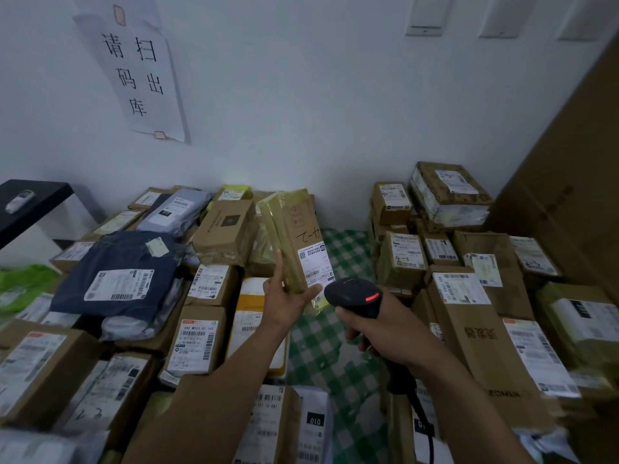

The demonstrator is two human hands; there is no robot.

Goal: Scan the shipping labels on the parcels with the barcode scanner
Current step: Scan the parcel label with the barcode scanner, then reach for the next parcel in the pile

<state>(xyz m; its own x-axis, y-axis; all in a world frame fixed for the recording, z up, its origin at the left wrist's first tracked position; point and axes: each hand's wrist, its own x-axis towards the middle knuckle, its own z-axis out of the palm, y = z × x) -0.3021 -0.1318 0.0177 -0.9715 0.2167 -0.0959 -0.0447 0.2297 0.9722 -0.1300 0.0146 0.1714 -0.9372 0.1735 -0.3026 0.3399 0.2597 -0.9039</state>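
Brown card parcels lie in heaps on both sides of a green and white checked cloth. The left hand holds up a long brown parcel wrapped in shiny tape. Its thumb and fingers pinch the bottom end, and one finger points up along the side. The parcel stands tilted above the cloth, with its white shipping label facing the camera. The right hand has its fingers curled tight round the handle of the black barcode scanner. A small red light glows on the scanner's head, which sits just below the label. A dark blue bag lies on the left heap. A paper sign hangs on the white wall.
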